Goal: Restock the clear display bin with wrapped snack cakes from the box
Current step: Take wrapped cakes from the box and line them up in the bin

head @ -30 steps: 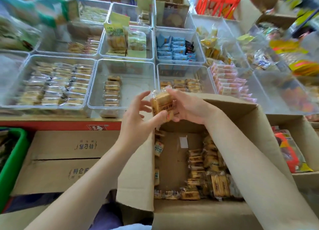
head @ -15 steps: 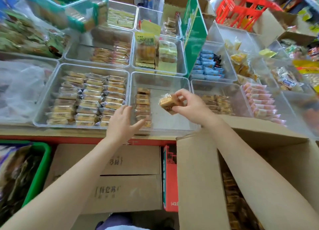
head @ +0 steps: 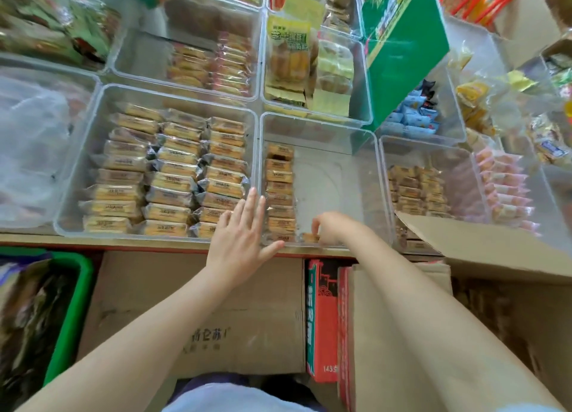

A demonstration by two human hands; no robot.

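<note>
A clear display bin (head: 368, 170) stands at the shelf's front, with one column of wrapped snack cakes (head: 280, 192) along its left wall and bare floor to the right. My right hand (head: 332, 227) reaches into the bin's near edge and pinches a wrapped snack cake (head: 310, 237) low against the front wall. My left hand (head: 244, 241) lies flat with straight fingers against the bin's front left corner. The open cardboard box (head: 483, 250) sits at the right, and its contents are hidden from here.
A fuller clear bin of wrapped cakes (head: 167, 176) stands to the left, and another bin (head: 418, 192) to the right. A green carton (head: 399, 49) leans behind. Closed cardboard boxes (head: 198, 312) and a green crate (head: 74, 303) sit below the shelf edge.
My right hand has carried the cake from above the box down into the bin's near edge. My left hand has let go of it and come to rest flat at the bin's corner.
</note>
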